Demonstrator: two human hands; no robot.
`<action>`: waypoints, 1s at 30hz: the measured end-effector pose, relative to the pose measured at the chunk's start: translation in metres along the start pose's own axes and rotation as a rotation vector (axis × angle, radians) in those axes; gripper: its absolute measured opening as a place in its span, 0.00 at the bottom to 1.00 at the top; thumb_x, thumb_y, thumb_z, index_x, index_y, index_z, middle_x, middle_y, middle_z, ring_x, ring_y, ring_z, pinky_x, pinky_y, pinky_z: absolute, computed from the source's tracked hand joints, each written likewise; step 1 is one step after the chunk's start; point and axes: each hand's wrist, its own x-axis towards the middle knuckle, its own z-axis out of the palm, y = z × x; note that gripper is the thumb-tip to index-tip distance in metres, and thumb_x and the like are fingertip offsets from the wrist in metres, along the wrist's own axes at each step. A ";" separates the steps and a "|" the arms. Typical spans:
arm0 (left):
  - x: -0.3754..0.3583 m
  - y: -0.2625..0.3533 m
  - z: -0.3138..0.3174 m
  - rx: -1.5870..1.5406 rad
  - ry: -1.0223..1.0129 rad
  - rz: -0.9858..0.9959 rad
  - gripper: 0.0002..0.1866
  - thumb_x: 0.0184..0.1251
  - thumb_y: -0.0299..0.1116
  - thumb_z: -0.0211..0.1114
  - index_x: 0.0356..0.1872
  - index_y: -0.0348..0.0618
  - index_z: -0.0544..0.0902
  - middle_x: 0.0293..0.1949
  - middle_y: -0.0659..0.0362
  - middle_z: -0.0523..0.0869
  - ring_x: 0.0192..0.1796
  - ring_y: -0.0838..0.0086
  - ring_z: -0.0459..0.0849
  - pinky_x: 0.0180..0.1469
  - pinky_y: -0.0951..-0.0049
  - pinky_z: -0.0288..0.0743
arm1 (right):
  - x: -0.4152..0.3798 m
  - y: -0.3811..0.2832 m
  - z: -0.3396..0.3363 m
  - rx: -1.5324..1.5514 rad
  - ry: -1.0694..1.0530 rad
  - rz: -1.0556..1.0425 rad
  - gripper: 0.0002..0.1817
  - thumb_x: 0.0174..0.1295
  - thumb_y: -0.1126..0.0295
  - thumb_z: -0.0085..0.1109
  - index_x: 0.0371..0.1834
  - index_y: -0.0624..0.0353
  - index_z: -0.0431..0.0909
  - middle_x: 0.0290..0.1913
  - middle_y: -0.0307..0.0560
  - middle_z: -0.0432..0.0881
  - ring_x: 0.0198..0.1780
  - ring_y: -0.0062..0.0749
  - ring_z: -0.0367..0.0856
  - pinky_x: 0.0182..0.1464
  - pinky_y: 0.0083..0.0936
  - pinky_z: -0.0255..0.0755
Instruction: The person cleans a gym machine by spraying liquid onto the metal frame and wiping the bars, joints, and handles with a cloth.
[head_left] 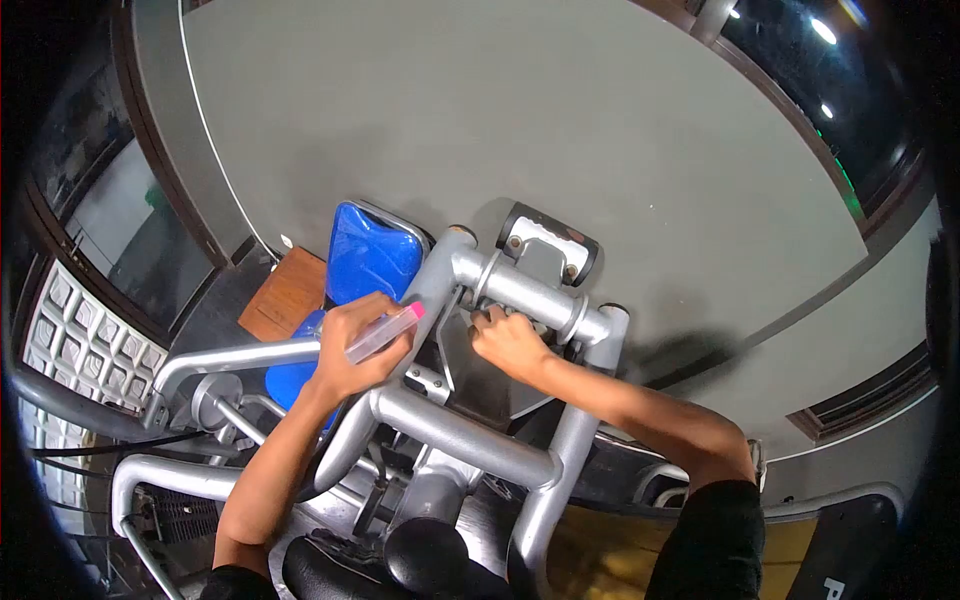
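Observation:
My left hand [352,348] is wrapped round a clear plastic bottle with a pink end [382,334], which points up and to the right. It is beside the left upright of a silver tubular metal frame [490,440], part of what looks like an exercise machine. My right hand [506,342] has its fingers curled in just below the frame's upper crossbar [525,295]. Whatever those fingers hold, if anything, is hidden. A flat grey plate [470,365] lies behind and below the right hand, inside the frame.
Behind the frame stand a blue chair [372,255] and a brown wooden piece [285,295]. A silver and black part [548,245] juts out past the crossbar, close to the grey wall [520,120]. Black padding [335,570] and more silver tubes [190,475] are near my body.

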 end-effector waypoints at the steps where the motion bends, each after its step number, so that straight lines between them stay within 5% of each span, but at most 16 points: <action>1: 0.000 -0.001 0.001 -0.026 0.012 0.004 0.08 0.51 0.30 0.69 0.31 0.38 0.85 0.28 0.53 0.85 0.28 0.63 0.85 0.32 0.70 0.75 | -0.004 -0.003 -0.002 0.004 -0.002 0.003 0.05 0.54 0.69 0.67 0.28 0.56 0.89 0.35 0.41 0.84 0.43 0.34 0.84 0.32 0.28 0.81; 4: 0.002 0.004 -0.001 -0.003 -0.023 -0.007 0.08 0.51 0.30 0.70 0.31 0.38 0.85 0.28 0.53 0.84 0.28 0.62 0.85 0.32 0.69 0.75 | -0.013 -0.002 -0.016 -0.029 -0.126 0.073 0.05 0.55 0.70 0.66 0.25 0.55 0.89 0.38 0.43 0.87 0.43 0.31 0.86 0.33 0.27 0.81; 6: 0.002 0.003 -0.002 -0.007 -0.030 -0.002 0.08 0.51 0.30 0.70 0.31 0.38 0.85 0.28 0.52 0.84 0.28 0.62 0.85 0.33 0.69 0.75 | -0.019 0.005 -0.023 0.191 -0.499 0.090 0.10 0.55 0.67 0.67 0.38 0.58 0.87 0.44 0.52 0.87 0.43 0.44 0.87 0.38 0.39 0.83; 7: 0.002 0.002 -0.002 -0.008 -0.037 0.007 0.09 0.51 0.31 0.70 0.31 0.38 0.84 0.28 0.52 0.84 0.28 0.61 0.84 0.33 0.69 0.75 | -0.021 0.002 -0.028 0.189 -0.502 0.087 0.10 0.55 0.67 0.67 0.38 0.58 0.87 0.44 0.52 0.87 0.43 0.44 0.87 0.38 0.39 0.83; 9: 0.002 0.003 -0.003 -0.023 -0.035 -0.009 0.09 0.51 0.31 0.70 0.31 0.38 0.84 0.28 0.52 0.84 0.28 0.61 0.84 0.33 0.68 0.75 | -0.023 -0.002 -0.039 0.721 -0.135 0.383 0.18 0.59 0.64 0.66 0.52 0.55 0.82 0.42 0.58 0.87 0.45 0.57 0.87 0.47 0.46 0.81; 10: 0.003 0.003 -0.003 -0.035 -0.037 -0.023 0.09 0.51 0.31 0.69 0.32 0.37 0.84 0.28 0.52 0.83 0.28 0.61 0.84 0.34 0.68 0.75 | -0.016 -0.007 -0.050 0.985 -0.193 0.500 0.22 0.63 0.61 0.64 0.60 0.51 0.76 0.45 0.63 0.86 0.48 0.66 0.84 0.52 0.49 0.78; 14: 0.003 0.005 -0.006 -0.023 -0.050 -0.044 0.09 0.52 0.32 0.69 0.31 0.37 0.84 0.28 0.52 0.83 0.28 0.61 0.84 0.34 0.68 0.75 | -0.007 -0.041 -0.009 1.278 -0.085 0.686 0.27 0.63 0.61 0.63 0.62 0.61 0.72 0.54 0.71 0.82 0.58 0.63 0.81 0.60 0.49 0.74; 16: 0.004 0.005 -0.006 -0.024 -0.059 -0.054 0.09 0.52 0.33 0.69 0.31 0.37 0.84 0.27 0.52 0.83 0.29 0.61 0.84 0.35 0.68 0.75 | -0.001 -0.037 0.024 1.338 -0.218 0.764 0.29 0.64 0.62 0.58 0.67 0.62 0.67 0.59 0.74 0.78 0.62 0.63 0.79 0.65 0.47 0.70; 25: 0.004 0.001 -0.004 -0.051 -0.039 -0.040 0.09 0.54 0.34 0.71 0.29 0.38 0.84 0.25 0.56 0.83 0.25 0.72 0.81 0.30 0.70 0.71 | 0.062 -0.037 0.138 0.954 -0.368 0.809 0.21 0.64 0.62 0.53 0.55 0.62 0.83 0.58 0.59 0.84 0.61 0.53 0.82 0.61 0.45 0.75; 30: 0.006 0.007 -0.007 -0.039 -0.076 -0.043 0.09 0.54 0.34 0.71 0.29 0.38 0.84 0.24 0.56 0.82 0.25 0.73 0.79 0.30 0.70 0.70 | 0.028 -0.041 0.094 1.351 -0.171 0.890 0.20 0.66 0.62 0.52 0.52 0.65 0.81 0.55 0.69 0.82 0.60 0.57 0.81 0.58 0.44 0.76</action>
